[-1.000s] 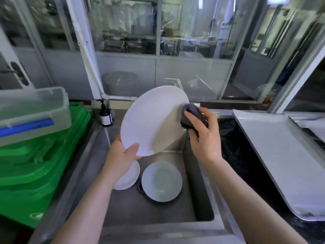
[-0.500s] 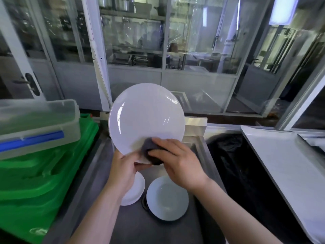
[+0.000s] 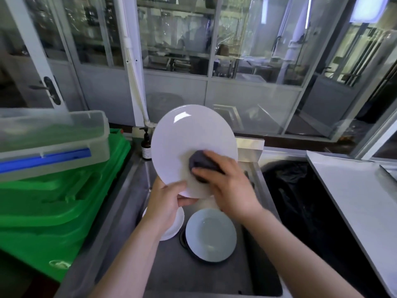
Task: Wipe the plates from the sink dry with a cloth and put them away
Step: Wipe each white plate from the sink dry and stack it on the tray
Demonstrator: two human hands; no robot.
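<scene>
The person holds a large white plate (image 3: 189, 145) tilted up over the steel sink (image 3: 120, 211), its face turned toward the camera. The left hand (image 3: 166, 200) grips the plate's lower edge, thumb pressed on the front and the fingers hidden behind it. The right hand (image 3: 228, 188) is closed around a bunched dark grey cloth (image 3: 200, 163) and presses it against the lower right part of the plate's face.

In the sink basin below lie two more plates. A pale grey-blue plate (image 3: 211, 234) sits over a dark round object at the drain. Just beside it on the left, a white plate (image 3: 175, 226) is partly hidden under the left wrist.

A dark pump bottle (image 3: 146, 145) stands at the back left corner of the sink. Left of the sink is a stack of green bins (image 3: 60, 203), and a clear plastic box (image 3: 53, 138) with a blue clip rests on top; what is in them cannot be made out. Right of the sink is an opening lined with a black bag (image 3: 305, 201), and beyond it a pale flat tray (image 3: 352, 201).
</scene>
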